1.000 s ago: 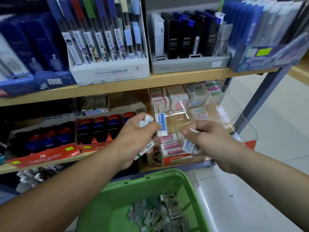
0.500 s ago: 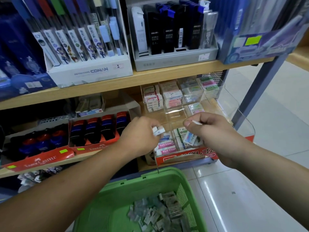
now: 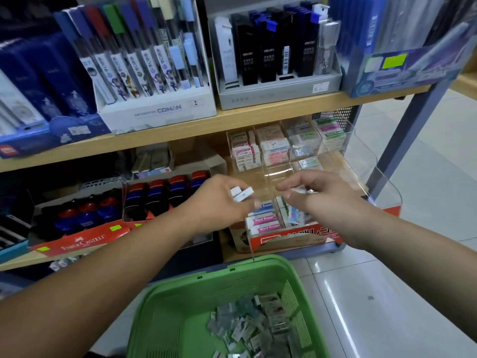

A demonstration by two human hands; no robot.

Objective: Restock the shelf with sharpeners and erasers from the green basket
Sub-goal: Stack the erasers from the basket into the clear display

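Note:
My left hand grips a small stack of white erasers just left of the clear acrylic organiser on the lower shelf. My right hand pinches one thin white eraser above the organiser's front compartments. Below the hands, "Hard Eraser" packs fill one front compartment. At the bottom stands the green basket, with several small wrapped grey items at its bottom right.
Red and blue Faber-Castell items fill a tray left of the organiser. The upper wooden shelf carries pencil-lead display boxes. A grey shelf post and white tiled floor lie to the right.
Both hands dropped lower towards the organiser's front compartments, and the long blue-labelled eraser seen between the left fingers a second ago is gone from view. The view shifted slightly.

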